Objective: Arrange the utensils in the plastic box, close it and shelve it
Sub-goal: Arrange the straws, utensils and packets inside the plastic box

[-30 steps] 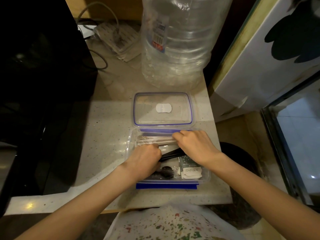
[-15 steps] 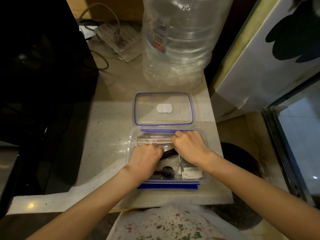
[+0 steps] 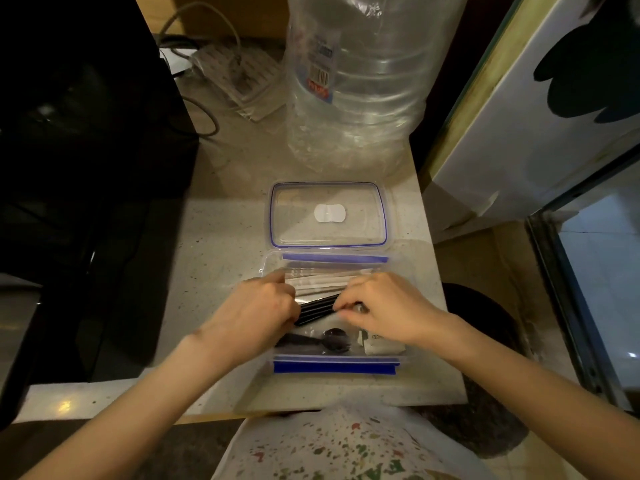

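Note:
A clear plastic box (image 3: 334,366) with blue clips sits open at the counter's front edge. Its lid (image 3: 328,214) lies flat behind it, joined at the back. Both hands are inside the box. My left hand (image 3: 258,313) and my right hand (image 3: 386,308) each grip one end of a bundle of black utensils (image 3: 317,309) that lies slanted across the middle. Wrapped chopsticks (image 3: 322,280) lie along the back wall. A black spoon (image 3: 320,340) rests near the front wall, beside a white packet (image 3: 382,345) partly hidden under my right hand.
A big clear water bottle (image 3: 360,81) stands right behind the lid. A black appliance (image 3: 79,168) fills the left side. Cables and a flat pack (image 3: 239,74) lie at the back. A white panel (image 3: 540,109) and a glass door rise on the right.
My hands have drawn a little apart along the black utensils. The left hand has shifted left and back, and more of the bundle and the spoon shows between them.

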